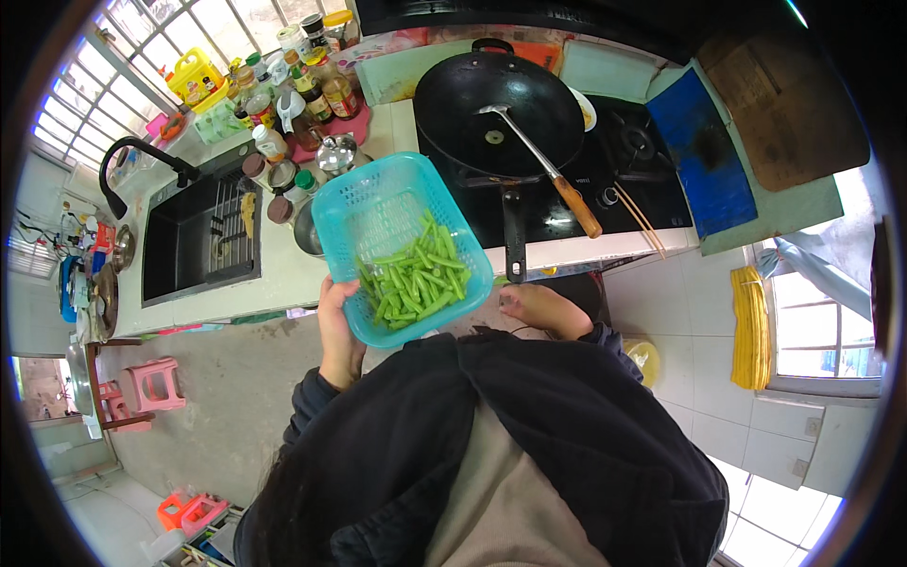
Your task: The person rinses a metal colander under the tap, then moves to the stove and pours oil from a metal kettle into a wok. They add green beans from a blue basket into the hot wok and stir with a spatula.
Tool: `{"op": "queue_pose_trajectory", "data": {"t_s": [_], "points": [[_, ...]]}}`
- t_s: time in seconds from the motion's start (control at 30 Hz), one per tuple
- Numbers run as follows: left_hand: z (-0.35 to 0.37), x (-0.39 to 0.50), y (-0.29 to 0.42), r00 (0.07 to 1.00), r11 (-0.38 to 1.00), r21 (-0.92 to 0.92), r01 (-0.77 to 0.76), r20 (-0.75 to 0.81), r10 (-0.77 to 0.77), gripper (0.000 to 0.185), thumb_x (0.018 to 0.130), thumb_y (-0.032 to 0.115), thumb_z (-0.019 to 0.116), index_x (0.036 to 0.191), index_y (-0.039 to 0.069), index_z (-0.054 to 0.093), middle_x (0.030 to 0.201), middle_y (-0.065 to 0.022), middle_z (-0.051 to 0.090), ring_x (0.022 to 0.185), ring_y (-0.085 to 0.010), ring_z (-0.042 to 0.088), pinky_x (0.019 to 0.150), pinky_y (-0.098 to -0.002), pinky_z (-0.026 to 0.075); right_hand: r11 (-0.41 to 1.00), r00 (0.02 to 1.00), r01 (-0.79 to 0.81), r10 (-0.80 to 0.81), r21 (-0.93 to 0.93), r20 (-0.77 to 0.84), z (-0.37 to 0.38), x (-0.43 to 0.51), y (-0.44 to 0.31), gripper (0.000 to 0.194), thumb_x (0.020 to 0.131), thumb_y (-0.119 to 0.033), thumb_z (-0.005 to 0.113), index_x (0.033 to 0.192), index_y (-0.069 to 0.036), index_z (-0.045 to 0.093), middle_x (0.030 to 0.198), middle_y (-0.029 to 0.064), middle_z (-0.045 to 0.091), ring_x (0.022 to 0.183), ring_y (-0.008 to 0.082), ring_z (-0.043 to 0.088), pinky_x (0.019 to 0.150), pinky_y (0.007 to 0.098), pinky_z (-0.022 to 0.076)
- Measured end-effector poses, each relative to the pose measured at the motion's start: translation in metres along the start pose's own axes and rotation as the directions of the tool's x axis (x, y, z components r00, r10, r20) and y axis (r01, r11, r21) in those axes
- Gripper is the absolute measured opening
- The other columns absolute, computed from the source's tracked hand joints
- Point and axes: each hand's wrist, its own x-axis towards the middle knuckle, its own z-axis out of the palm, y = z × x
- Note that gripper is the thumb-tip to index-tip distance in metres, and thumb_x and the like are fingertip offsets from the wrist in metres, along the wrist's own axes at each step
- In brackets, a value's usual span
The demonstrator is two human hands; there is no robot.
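Observation:
My left hand (336, 329) grips the near left rim of a turquoise plastic basket (333, 212), tilted toward me. Cut green beans (418, 280) lie heaped in its near end. My right hand (542, 308) hangs in front of the counter edge, just beyond the tip of the wok's handle (514, 234); its fingers are partly hidden, and nothing clearly shows in them. On the gas stove sits a black wok (453, 106), with a small pale round patch at its bottom. A metal spatula (528, 145) with a wooden grip rests in it, sticking out over the front right rim.
Chopsticks (639, 220) lie across the stove's front edge. A white plate (587, 110) is partly hidden behind the wok. Left of the basket are jars (281, 210), a lidded metal pot (336, 152) and sauce bottles (339, 92). Further left is a black sink (188, 241) with its faucet (142, 145).

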Motion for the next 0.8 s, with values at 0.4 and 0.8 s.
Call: {"op": "queue_pose_trajectory", "data": {"t_s": [0.4,0.8], "points": [[0.007,0.017,-0.002,0.996,1.000,0.002,-0.016,0.092,0.016,0.050,0.077,0.008,0.052,0.125,-0.007,0.052,0.122,-0.0164,0.061,0.109,-0.0308,0.059,0.099,-0.0416,0.046,0.997,0.998,-0.025,0.029,-0.075,0.064,-0.007,0.010,0.010,0.043,0.095,-0.034,0.058,0.123,-0.001,0.058,0.103,0.0270,0.066,0.101,0.0428,0.063,0.087,0.0470,0.0490],[0.008,0.016,-0.002,0.996,1.000,0.010,-0.027,0.091,0.026,0.052,0.076,0.006,0.055,0.127,-0.005,0.053,0.123,-0.0155,0.061,0.113,-0.0298,0.058,0.101,-0.0413,0.045,0.992,0.997,0.008,0.001,-0.123,0.073,0.002,0.012,0.007,0.036,0.094,-0.029,0.058,0.117,-0.002,0.061,0.102,0.0236,0.067,0.097,0.0400,0.064,0.082,0.0465,0.0503]]}}
